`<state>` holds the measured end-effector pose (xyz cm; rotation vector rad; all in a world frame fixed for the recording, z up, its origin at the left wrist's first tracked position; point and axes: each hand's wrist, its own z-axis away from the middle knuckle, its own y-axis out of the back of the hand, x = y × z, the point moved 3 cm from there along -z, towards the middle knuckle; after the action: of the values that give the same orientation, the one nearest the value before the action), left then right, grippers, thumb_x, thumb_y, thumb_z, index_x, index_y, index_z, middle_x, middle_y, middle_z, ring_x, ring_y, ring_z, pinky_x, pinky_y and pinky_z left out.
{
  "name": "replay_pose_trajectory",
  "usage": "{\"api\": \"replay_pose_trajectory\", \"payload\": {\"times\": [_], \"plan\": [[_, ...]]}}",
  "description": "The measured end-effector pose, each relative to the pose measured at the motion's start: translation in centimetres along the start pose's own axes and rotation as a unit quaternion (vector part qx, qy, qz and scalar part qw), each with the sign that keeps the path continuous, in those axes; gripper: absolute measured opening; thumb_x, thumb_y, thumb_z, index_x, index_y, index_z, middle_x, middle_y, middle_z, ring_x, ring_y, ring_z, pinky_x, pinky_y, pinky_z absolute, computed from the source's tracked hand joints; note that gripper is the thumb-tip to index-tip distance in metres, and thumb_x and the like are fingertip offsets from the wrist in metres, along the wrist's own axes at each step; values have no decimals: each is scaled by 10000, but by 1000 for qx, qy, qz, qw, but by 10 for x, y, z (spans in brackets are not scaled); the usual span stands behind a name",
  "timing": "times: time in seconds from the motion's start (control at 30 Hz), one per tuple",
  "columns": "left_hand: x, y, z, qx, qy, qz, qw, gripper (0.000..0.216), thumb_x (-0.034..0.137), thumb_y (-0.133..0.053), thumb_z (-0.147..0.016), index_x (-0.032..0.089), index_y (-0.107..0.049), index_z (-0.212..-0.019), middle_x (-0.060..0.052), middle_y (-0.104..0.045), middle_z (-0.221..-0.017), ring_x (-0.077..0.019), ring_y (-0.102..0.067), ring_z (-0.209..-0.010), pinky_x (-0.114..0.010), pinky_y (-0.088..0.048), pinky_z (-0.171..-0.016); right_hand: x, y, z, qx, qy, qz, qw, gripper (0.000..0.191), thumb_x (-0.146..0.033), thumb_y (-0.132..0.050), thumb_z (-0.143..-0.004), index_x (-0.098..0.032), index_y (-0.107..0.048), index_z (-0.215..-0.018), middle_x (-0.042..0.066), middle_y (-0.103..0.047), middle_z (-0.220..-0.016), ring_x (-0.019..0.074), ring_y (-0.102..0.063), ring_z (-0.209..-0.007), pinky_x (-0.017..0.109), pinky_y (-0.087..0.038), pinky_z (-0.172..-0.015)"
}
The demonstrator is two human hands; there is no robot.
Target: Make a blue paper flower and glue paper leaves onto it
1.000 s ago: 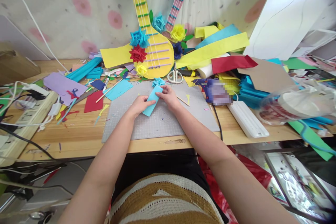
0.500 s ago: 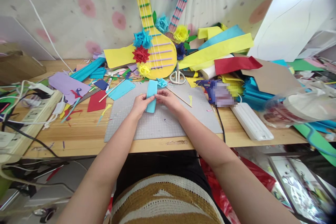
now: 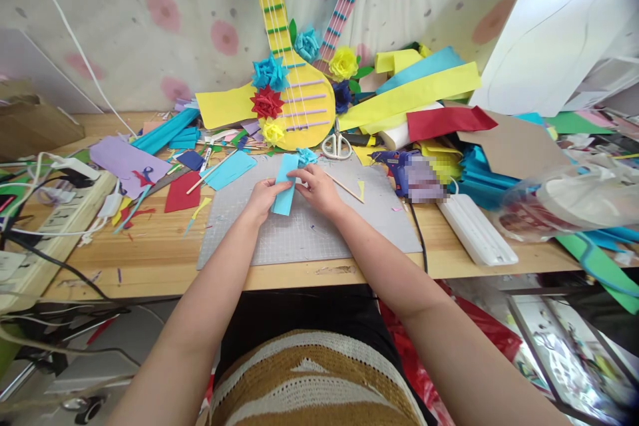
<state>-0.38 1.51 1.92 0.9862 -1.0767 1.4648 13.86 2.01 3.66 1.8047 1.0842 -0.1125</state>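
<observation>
The rectangular blue paper strip (image 3: pixel 283 201) is between the left hand (image 3: pixel 263 200) and right hand (image 3: pixel 320 190), above a gridded mat (image 3: pixel 304 243). The left pinches one edge; the right touches the other, grip unclear.

We have a pale wooden table (image 3: pixel 160 249) before us, its grain showing at the front left. Across its middle lies 1 grey gridded cutting mat (image 3: pixel 299 243), which carries a thin stick (image 3: pixel 344 188) on its right half. Left of the mat we see 1 red paper piece (image 3: pixel 182 193), a yellow scrap (image 3: pixel 200 207) and, farther left, a purple sheet (image 3: pixel 117 160). A cream power strip (image 3: pixel 74 226) stands along the left end, near a brown box (image 3: pixel 37 123). To the mat's right we find 1 white case (image 3: pixel 478 229), with a black cable (image 3: pixel 422 239) between them.
</observation>
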Motion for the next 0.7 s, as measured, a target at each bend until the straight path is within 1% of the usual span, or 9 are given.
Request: {"api": "replay_pose_trajectory", "payload": {"times": [0.1, 0.23, 0.33, 0.43, 0.5, 0.57, 0.63, 0.7], "plan": [[2, -2, 2, -30, -11, -1, 999, 345, 357, -796, -404, 122, -638, -602, 6, -572, -526, -71, -437, -456, -216, -308, -464, 1, -2, -1, 35, 4, 30, 999, 197, -181, -497, -808, -210, -669, -899, 65, -564, -840, 185, -519, -847, 307, -412, -732], [4, -4, 4, -51, -20, 4, 998, 355, 387, -794, -419, 128, -631, -598, 19, -558, -524, -61, -419, -464, -205, -293, -466, 2, -2, 0, 71, -5, 17, 997, 161, -201, -529, -789, -210, -685, -825, 70, -587, -865, 196, -524, -876, 320, -421, -752], [4, -4, 6, -46, -15, 19, 999, 360, 381, -798, -414, 137, -630, -617, 18, -581, -561, -68, -447, -491, -208, -325, -494, 2, 0, 1, 97, -23, -32, 995, 129, -187, -556, -752, -202, -679, -789, 60, -618, -906, 190, -538, -914, 325, -425, -813], [4, -3, 7, -33, -22, 30, 999, 366, 370, -801, -407, 149, -626, -640, 16, -599, -607, -86, -493, -539, -222, -375, -544, 5, 0, 1, 93, -84, -124, 984, 113, -184, -565, -727, -193, -664, -781, 35, -658, -875, 172, -577, -882, 323, -434, -842], [4, -3, 6, -17, -52, 20, 998, 352, 370, -796, -419, 150, -617, -629, 18, -596, -612, -89, -503, -559, -227, -389, -573, 8, -3, 1, 67, -140, -193, 969, 104, -206, -572, -716, -187, -655, -776, 20, -671, -810, 157, -603, -797, 314, -458, -798], [4, -2, 5, 6, -95, 2, 996, 327, 369, -784, -446, 150, -611, -615, 19, -593, -619, -86, -503, -578, -224, -392, -601, 8, -6, -1, 43, -184, -265, 946, 90, -233, -590, -699, -180, -642, -749, 9, -668, -750, 141, -608, -718, 297, -477, -742], [3, -1, 4, 19, -123, -7, 992, 309, 365, -775, -470, 149, -612, -618, 15, -603, -652, -86, -511, -611, -220, -396, -631, 8, -10, -1, 23, -222, -342, 913, 92, -257, -618, -671, -173, -619, -709, -5, -651, -688, 125, -600, -654, 280, -489, -692], [2, -1, 3, 12, -126, -4, 992, 314, 373, -769, -480, 148, -617, -637, 9, -614, -675, -89, -517, -623, -222, -401, -639, 7, -13, -1, 2, -264, -412, 872, 124, -275, -646, -642, -169, -589, -671, -20, -626, -628, 109, -588, -601, 269, -496, -656]]}}
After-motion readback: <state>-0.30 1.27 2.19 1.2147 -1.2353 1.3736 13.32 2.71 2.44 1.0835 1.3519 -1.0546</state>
